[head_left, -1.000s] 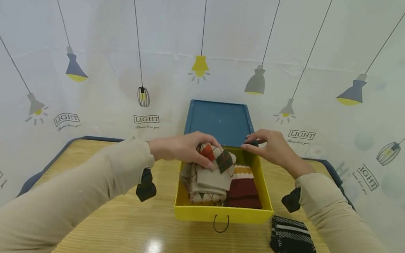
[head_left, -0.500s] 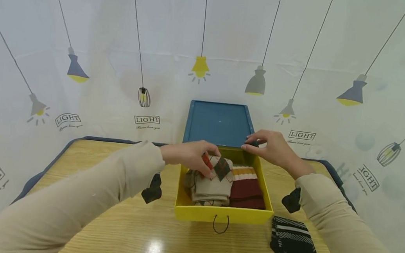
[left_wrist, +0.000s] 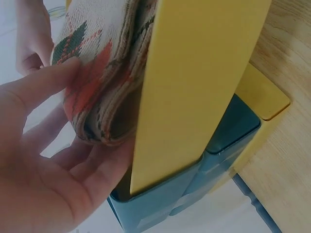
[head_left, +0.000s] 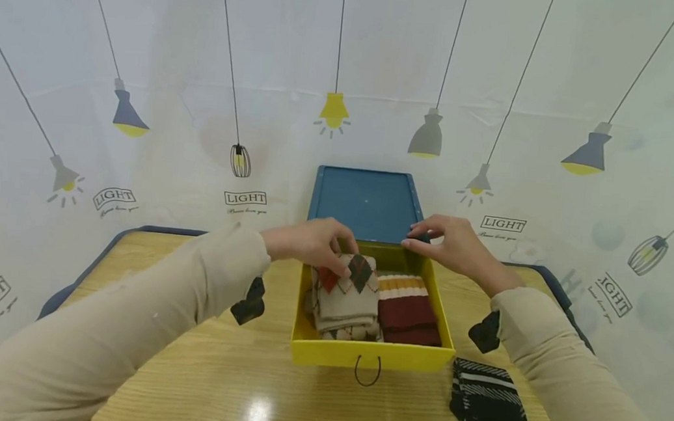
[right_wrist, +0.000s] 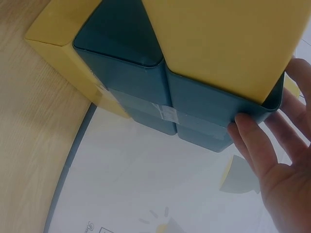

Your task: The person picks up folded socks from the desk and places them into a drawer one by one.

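My left hand [head_left: 314, 243] pinches the far end of a folded argyle sock [head_left: 348, 299], beige with red and dark green diamonds, inside a yellow drawer [head_left: 374, 356]. The left wrist view shows the thumb on top of the argyle sock [left_wrist: 92, 73] and the fingers beneath its fold. Beside it in the drawer lies a folded maroon sock [head_left: 408, 316] with a yellow and white ribbed band. My right hand [head_left: 454, 245] grips the corner of the blue casing [head_left: 366, 206] from which the drawer sticks out. In the right wrist view its thumb presses the casing's [right_wrist: 214, 99] outer wall.
A folded black-and-white patterned sock [head_left: 490, 404] lies on the wooden table [head_left: 197, 370], right of the drawer. A cord loop [head_left: 367, 372] hangs from the drawer front. A second blue casing [right_wrist: 121, 73] is taped beside the first. A printed wall sheet [head_left: 204, 97] stands behind.
My left hand has drawn the argyle sock leftward in the drawer, dipping and then rising slightly. More of the maroon sock shows. The right hand stays at the casing's corner.
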Motion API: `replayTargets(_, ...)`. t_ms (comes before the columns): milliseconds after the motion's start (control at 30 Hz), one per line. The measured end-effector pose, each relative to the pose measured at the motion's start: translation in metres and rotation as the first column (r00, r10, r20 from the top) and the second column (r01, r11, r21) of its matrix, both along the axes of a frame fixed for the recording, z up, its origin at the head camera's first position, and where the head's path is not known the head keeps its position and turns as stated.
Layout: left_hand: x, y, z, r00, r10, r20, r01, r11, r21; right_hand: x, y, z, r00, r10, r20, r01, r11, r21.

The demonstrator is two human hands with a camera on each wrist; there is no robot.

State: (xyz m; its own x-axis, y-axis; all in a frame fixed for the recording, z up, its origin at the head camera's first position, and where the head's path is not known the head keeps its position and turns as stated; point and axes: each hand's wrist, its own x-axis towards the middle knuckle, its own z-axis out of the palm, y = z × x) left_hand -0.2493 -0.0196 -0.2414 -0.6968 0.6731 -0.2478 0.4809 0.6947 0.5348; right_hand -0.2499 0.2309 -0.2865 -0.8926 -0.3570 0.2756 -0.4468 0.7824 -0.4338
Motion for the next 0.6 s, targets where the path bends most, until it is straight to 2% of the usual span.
replayTargets(167, -0.005, -0.003, 0.001, 0.999, 0.011, -0.041, -0.008, 0.997, 0.077, 0.0, 0.0, 0.0, 1.0, 0.003, -0.001, -0.003, 1.0, 0.002)
replayTargets(433, -0.012, -0.017, 0.012, 0.987, 0.052, -0.15, -0.031, 0.99, 0.141, -0.001, 0.001, 0.001, 1.0, 0.012, -0.005, -0.012, 1.0, 0.007)
replayTargets(600, -0.007, -0.028, 0.018, 0.982, 0.064, -0.18, -0.019, 0.97, 0.241, -0.001, 0.001, 0.0, 1.0, 0.009, 0.004, -0.009, 1.0, -0.002)
